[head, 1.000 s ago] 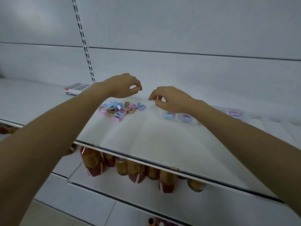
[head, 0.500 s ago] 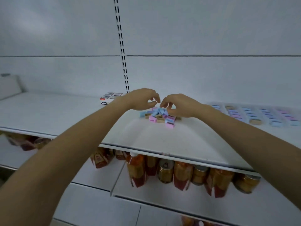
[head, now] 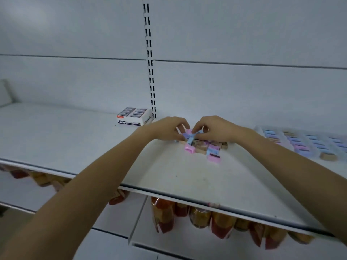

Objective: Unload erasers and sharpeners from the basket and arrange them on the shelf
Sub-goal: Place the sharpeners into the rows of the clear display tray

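Head view, the only one.

- Both arms are reaching forward over the white shelf (head: 78,139). Left hand (head: 169,129) and right hand (head: 217,129) are meeting over a loose pile (head: 205,148) of small pink, blue and tan pieces, erasers or sharpeners; too small to tell which.
- Fingers of both hands are curling inward, tips close together, pinching a blue piece (head: 190,137) at the top of the pile. Whether each hand is holding its own piece or both share one, I cannot tell.
- Judgement: the heap is serving as a dumping spot, with pieces being picked off singly for lining up.
- Sorted rows (head: 308,145) are lying well to the right on the same shelf, in neat lanes running front to back; likely where picked pieces are going.
- One pink piece (head: 214,158) is lying at the pile's near edge, untouched.
- A box marked 4B (head: 134,117) is sitting at the back, left of the pile, beside the slotted upright (head: 150,72).
- The basket is not showing.
- Jars and bottles (head: 163,216) are standing on the shelf below.
- Judgement: task is partway through, with much of the pile unsorted.
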The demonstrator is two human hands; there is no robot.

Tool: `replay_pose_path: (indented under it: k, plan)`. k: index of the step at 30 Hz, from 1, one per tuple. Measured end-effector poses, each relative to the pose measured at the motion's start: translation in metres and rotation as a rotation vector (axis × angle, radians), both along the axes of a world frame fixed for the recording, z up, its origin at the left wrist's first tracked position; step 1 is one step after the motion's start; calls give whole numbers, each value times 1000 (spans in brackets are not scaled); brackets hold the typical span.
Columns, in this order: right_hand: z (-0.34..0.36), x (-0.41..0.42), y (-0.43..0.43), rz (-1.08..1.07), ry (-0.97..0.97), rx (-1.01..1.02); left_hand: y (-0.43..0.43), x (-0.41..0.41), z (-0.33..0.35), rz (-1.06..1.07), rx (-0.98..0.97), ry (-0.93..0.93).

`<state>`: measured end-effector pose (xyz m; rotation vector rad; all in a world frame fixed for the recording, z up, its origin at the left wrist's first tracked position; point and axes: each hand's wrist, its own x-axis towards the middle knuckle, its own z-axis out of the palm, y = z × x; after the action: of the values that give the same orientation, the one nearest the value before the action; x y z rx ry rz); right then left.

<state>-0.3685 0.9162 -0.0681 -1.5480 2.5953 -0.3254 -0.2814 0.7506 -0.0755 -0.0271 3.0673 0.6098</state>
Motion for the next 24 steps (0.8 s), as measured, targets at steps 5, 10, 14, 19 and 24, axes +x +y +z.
replay_pose_path:
  k: [5,10,14,19,24]
  plan:
    - [1,-8,-2,-26,-37,-29,-9,-16,-9,-1,128,80]
    - [4,-11,-1,-72,-102,48,-16,-37,-1,-103,129,27]
    - [3,-10,1,-118,-169,38,-21,-49,-4,-167,205,25]
    - [8,-13,2,-188,-224,-9,-30,-51,-3,-276,238,-77]
    - [1,-12,-9,-212,-209,-17,-35,-49,-5,-283,133,-79]
